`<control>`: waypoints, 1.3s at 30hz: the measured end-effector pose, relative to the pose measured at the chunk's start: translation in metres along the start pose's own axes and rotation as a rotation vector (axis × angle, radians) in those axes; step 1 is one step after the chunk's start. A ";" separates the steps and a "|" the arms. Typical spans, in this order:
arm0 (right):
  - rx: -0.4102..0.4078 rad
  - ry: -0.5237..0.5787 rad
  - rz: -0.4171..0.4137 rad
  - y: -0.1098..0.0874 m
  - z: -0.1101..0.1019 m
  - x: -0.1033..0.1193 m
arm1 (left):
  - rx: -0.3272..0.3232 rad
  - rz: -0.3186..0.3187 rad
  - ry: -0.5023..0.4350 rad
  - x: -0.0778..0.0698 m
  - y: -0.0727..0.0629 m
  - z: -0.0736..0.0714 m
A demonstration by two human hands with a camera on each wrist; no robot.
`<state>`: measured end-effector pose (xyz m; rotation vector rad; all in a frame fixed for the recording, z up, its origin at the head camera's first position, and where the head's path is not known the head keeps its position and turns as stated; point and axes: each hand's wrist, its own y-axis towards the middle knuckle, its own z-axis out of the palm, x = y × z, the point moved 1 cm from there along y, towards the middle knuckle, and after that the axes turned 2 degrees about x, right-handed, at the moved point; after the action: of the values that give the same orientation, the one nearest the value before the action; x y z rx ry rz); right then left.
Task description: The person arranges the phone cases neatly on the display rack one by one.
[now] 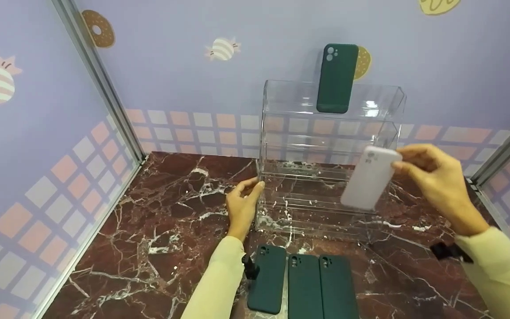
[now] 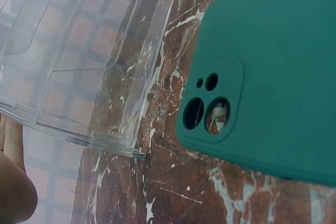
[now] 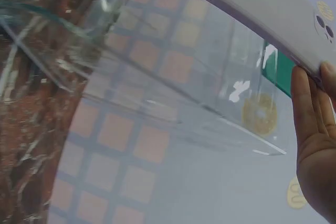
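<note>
My right hand [image 1: 443,181] pinches a pale lilac phone case [image 1: 370,179] by its upper right edge, thumb on one face and fingers behind. The case hangs tilted before the lower tiers of a clear acrylic display rack [image 1: 326,141]. In the right wrist view the case [image 3: 262,9] crosses the top, its camera holes near the thumb. My left hand [image 1: 242,206] is against the rack's left side, with fingertips and thumb touching the clear wall. On the top tier stands a dark green phone case [image 1: 338,77].
Three dark green cases [image 1: 267,279] lie side by side on the marbled tabletop [image 1: 162,230] before the rack; one green case [image 2: 273,77] looms large in the left wrist view. A patterned wall [image 1: 184,66] closes off the back, with side panels at left and right.
</note>
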<state>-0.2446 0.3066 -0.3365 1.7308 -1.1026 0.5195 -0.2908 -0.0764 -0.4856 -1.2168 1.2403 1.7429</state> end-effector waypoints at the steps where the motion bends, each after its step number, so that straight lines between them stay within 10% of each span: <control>1: -0.005 0.017 0.003 0.006 0.000 0.002 | -0.001 0.000 -0.002 0.000 0.000 0.000; 13: -0.066 0.279 -0.045 0.075 0.012 0.033 | 0.003 -0.020 0.007 0.001 0.001 -0.001; 39: -0.090 0.251 0.059 0.167 0.035 0.042 | -0.003 -0.012 0.000 0.002 0.001 0.000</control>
<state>-0.3713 0.2386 -0.2357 1.5130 -0.9841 0.6932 -0.2921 -0.0770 -0.4874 -1.2236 1.2291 1.7366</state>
